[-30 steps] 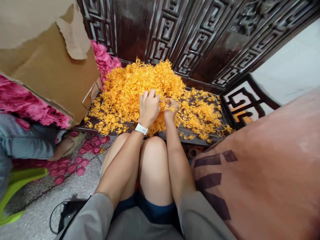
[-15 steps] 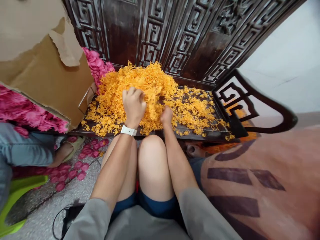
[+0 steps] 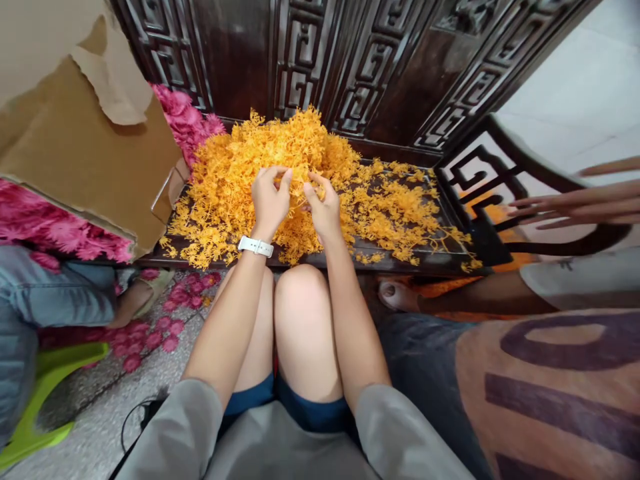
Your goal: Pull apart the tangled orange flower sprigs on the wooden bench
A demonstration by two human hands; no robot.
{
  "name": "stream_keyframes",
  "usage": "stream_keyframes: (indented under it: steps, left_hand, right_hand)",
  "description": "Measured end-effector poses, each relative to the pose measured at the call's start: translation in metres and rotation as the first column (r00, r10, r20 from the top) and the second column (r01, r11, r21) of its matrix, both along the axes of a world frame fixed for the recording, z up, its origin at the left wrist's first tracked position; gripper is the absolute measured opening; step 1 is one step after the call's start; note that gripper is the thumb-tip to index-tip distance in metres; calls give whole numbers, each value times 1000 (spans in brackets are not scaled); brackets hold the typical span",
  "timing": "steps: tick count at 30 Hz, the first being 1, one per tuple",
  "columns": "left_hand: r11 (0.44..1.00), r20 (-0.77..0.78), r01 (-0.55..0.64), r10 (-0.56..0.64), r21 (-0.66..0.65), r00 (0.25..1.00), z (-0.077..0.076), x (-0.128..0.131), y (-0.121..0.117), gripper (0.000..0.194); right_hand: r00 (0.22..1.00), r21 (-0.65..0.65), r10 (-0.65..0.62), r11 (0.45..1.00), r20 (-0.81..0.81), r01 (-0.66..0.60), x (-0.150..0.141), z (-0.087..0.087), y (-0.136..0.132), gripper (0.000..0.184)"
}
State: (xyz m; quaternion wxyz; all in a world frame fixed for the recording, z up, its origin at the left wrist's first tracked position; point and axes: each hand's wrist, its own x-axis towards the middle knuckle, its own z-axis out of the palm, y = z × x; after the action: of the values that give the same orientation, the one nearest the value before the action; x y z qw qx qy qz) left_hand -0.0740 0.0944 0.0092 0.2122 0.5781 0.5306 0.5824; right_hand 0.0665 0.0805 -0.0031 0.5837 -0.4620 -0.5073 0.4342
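Both hands have lifted off the heap since the earlier frame and now come together just above it, with the co-worker's hand (image 3: 585,207) newly reaching in well to the right. The left hand (image 3: 270,203), a white wristwatch (image 3: 255,247) on its wrist, is neither clenched nor fully released: its fingers curve down into the sprigs. The right hand (image 3: 323,210) bends toward it, thumb and fingers drawn in around the same tuft, so the two seem placed to work on one small spot, though I cannot tell whether either actually grips a sprig. Directly under and around both hands lies the heap of orange-yellow sprigs (image 3: 225,180), spread across the dark wooden tabletop (image 3: 345,261), which sits just beyond the knees (image 3: 304,307), within easy reach of both arms. Behind the heap, further from the hands, stands a carved dark wood panel (image 3: 235,60). To the left of the left hand, a torn cardboard sheet (image 3: 95,140) leans beside pink flower sprays (image 3: 185,120), and more pink flowers (image 3: 170,313) lie on the floor below, near a co-worker's denim-clad leg (image 3: 55,287) and a green plastic stool (image 3: 47,393).
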Motion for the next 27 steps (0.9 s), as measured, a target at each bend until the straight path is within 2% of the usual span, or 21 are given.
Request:
stream_keyframes:
  steps: [4,7,9,12,15,17,19,21,24,27]
  left_hand:
    - [998,167,9,-18,55,986,-10,0,10,36]
    - [999,289,8,-22,50,957,-14,-2,15,48]
    - [999,316,21,-34,46,948,-15,-3,16,54]
    - [999,243,1,-12,46,970,-13,-3,12,50]
    - [991,99,-111,103,78,990,-4,0,0,41]
    - [986,-4,-136,137,93,991,3,5,-10,35]
    - [997,-70,-58,62,51,996,8,12,-18,29]
    - [996,-59,74,-76,-41,995,10,17,-22,38]
    - [963,65,223,-215,-154,974,7,21,-18,54]
    - [941,223,289,-248,-175,943,2,19,-8,48]
  right_hand:
    - [980,43,-185,982,78,182,16,-17,6,77]
    - [954,-8,-289,957,79,291,27,-29,10,78]
    - [951,-57,-300,951,70,304,29,-34,12,81]
    - [964,-73,-266,961,24,267,28,-37,15,84]
    - [979,-73,-198,978,-52,194,24,-35,16,84]
    - [981,-64,-160,986,-110,154,22,-29,14,81]
    - [979,-57,-128,991,-161,120,19,-21,11,79]
    - [979,-55,-75,996,-189,66,16,-13,7,77]
    - [980,-47,53,997,-192,-63,11,-6,3,69]
    - [981,-53,85,994,-173,-96,8,-10,4,63]
